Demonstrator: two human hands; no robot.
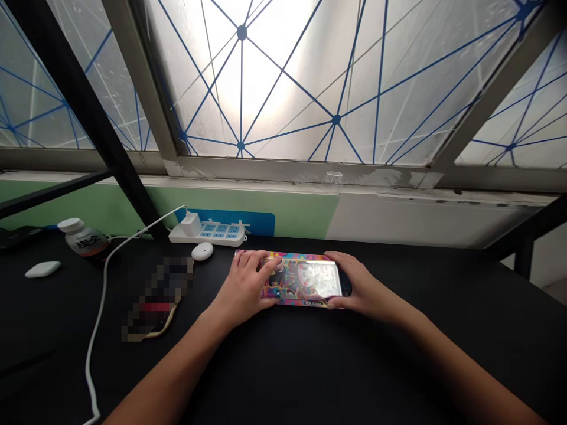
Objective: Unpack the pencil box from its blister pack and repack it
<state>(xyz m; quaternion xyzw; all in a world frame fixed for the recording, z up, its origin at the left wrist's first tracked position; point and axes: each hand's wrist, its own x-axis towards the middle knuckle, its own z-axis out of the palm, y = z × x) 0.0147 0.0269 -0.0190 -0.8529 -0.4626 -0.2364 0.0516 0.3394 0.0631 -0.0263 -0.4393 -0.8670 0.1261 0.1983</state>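
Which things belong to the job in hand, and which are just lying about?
Job: colorful printed box; left hand, right hand holding it.
Lying about: capped bottle, power strip, charger, white cable, rounded white object, flat white object, pixelated item.

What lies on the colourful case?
On the case, the left hand lies over one end, the right hand grips the other; printed artwork shows between. What they cover is hidden.

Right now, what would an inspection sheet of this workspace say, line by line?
Surface: black tabletop.
Work item: colourful windowed box, between both hands.
Clutter: white-capped bottle, rounded white case, pixelated item that cannot be identified.
Hands: left hand grips the box's left end; right hand grips its right end.
Cables: white cable, from the plug adapter on the power strip.
Surroundings: blue-lined window, green-and-white wall.
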